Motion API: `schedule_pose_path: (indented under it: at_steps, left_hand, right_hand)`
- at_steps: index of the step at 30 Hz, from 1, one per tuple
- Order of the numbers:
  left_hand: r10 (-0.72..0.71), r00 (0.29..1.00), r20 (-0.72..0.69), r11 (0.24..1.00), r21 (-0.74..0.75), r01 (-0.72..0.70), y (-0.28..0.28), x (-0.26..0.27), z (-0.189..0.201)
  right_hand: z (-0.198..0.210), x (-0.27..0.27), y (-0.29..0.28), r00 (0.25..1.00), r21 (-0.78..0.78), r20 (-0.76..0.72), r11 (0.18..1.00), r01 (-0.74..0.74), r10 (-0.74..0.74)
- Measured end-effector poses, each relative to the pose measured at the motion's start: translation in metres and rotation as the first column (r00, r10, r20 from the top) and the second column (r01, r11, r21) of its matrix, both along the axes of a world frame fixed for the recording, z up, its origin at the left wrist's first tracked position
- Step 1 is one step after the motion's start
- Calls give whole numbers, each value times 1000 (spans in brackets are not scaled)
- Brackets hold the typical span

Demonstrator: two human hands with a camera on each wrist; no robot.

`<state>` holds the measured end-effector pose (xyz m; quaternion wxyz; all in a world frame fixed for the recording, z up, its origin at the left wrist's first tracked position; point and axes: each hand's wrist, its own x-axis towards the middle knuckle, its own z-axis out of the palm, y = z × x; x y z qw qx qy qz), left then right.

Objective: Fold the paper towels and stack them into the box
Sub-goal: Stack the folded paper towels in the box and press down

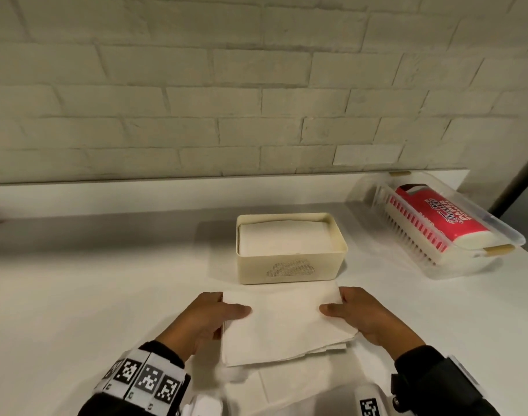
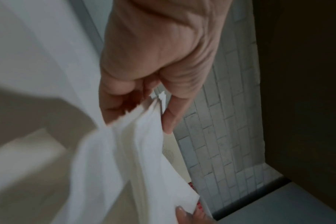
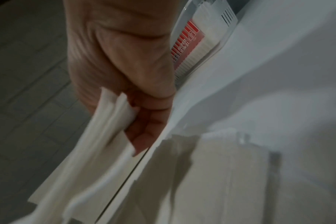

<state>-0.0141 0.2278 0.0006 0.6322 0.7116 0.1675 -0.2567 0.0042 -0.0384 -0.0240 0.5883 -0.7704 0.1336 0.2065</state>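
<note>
Both hands — left hand (image 1: 207,318), right hand (image 1: 366,315) — pinch folded paper towel (image 1: 283,322).

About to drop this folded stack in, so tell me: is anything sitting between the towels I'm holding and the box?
Nothing visible: the folded paper towels, pinched by the left hand and the right hand, sit just before the open box, already partly filled.

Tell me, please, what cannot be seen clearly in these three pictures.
- How many folded towels lie in the box: head view shows only the top one; walls hide the rest.
- Layer count of the folded towel stack held by the left hand and right hand: wrist views are blurred.
- Red label text in the clear container: too blurred.
</note>
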Motion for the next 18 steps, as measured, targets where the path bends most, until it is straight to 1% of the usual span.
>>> schedule_pose_path:
  at_steps: [4, 7, 10, 13, 15, 18]
  left_hand:
    - [56, 996, 64, 997, -61, -52, -6, -1, 19]
    - [81, 989, 128, 996, -58, -74, -14, 2, 42]
    - [45, 983, 179, 998, -40, -39, -21, 7, 67]
    - [8, 977, 212, 1000, -11, -6, -25, 13, 89]
    - [7, 973, 233, 1000, -3, -6, -27, 16, 99]
    - [-2, 973, 230, 1000, -4, 4, -27, 16, 107]
  right_hand:
    - [-2, -4, 4, 999, 35, 31, 999, 19, -20]
    - [-5, -7, 11, 998, 135, 40, 990, 44, -50]
    - [-5, -8, 16, 993, 277, 40, 956, 99, -115]
    - [-1, -8, 21, 991, 399, 8, 909, 123, -137]
    - [1, -7, 21, 990, 447, 4, 886, 127, -143]
    - [8, -6, 16, 987, 470, 18, 873, 131, -157]
